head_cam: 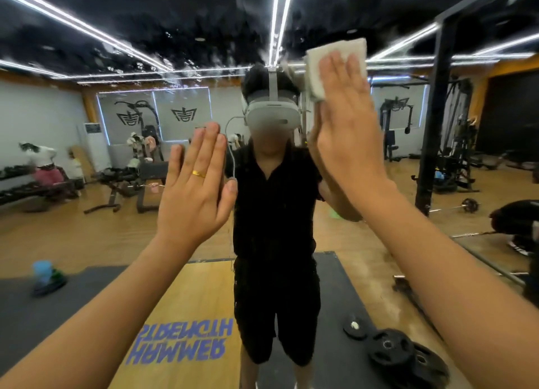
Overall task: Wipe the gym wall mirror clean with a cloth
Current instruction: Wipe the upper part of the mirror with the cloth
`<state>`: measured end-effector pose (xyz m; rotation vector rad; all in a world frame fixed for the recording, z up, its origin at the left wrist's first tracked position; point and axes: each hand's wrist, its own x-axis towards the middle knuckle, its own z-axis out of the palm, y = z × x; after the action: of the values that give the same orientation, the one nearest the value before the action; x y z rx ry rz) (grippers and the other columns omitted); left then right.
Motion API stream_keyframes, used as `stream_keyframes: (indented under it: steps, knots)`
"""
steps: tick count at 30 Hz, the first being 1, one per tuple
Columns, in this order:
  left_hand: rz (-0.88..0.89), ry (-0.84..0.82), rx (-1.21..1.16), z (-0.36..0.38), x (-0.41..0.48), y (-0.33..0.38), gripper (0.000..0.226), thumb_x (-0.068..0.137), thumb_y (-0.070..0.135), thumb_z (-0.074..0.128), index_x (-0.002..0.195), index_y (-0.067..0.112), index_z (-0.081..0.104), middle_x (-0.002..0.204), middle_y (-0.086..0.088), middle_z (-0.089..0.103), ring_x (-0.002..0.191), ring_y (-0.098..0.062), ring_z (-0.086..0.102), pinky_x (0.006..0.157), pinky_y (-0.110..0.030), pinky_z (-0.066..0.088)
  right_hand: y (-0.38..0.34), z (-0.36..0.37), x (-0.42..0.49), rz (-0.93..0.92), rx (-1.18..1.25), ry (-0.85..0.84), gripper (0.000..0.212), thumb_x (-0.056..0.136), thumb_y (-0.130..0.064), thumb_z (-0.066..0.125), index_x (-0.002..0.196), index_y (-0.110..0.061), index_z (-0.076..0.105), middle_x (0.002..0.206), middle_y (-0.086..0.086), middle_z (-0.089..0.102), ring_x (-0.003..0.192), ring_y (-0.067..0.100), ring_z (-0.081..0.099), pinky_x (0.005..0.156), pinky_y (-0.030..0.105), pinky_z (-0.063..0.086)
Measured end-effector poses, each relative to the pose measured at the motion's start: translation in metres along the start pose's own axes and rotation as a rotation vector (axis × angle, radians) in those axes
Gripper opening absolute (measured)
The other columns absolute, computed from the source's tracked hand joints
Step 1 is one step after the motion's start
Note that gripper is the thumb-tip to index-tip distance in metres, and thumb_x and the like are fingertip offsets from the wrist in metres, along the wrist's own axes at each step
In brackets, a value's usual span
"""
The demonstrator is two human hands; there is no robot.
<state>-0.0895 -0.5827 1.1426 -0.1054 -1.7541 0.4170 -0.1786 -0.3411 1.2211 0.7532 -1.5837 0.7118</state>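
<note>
The wall mirror fills the whole view and reflects the gym and the person wearing a headset. Wet streaks and droplets show on its upper part. My right hand presses a folded white cloth flat against the glass at upper right, fingers straight. My left hand, with a gold ring, rests flat on the mirror at centre left with straight fingers and holds nothing.
All else is reflection: weight plates on the floor at lower right, a black rack post at right, benches and people at left, a blue cup at lower left.
</note>
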Motion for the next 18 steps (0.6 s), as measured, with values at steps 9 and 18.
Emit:
stream_keyframes:
  steps: [9, 18]
  knots:
    - [-0.009, 0.019, 0.013, 0.0, -0.001, -0.001, 0.066, 0.109, 0.037, 0.035, 0.162, 0.001, 0.023, 0.17, -0.015, 0.019, 0.159, -0.028, 0.013, 0.128, -0.055, 0.015, -0.054, 0.034, 0.028, 0.116, 0.051, 0.143, 0.061, 0.101, -0.002, 0.034, 0.161, -0.007, 0.025, 0.169, 0.012, 0.022, 0.158, 0.034, 0.012, 0.129, 0.044, 0.002]
    - [-0.01, 0.048, 0.025, 0.001, -0.002, 0.001, 0.068, 0.107, 0.036, 0.046, 0.162, 0.002, 0.025, 0.169, -0.016, 0.023, 0.158, -0.029, 0.018, 0.129, -0.051, 0.013, -0.028, 0.005, 0.017, 0.14, 0.047, 0.113, 0.063, 0.101, 0.004, 0.037, 0.161, -0.015, 0.028, 0.169, 0.004, 0.024, 0.158, 0.025, 0.012, 0.129, 0.048, 0.018]
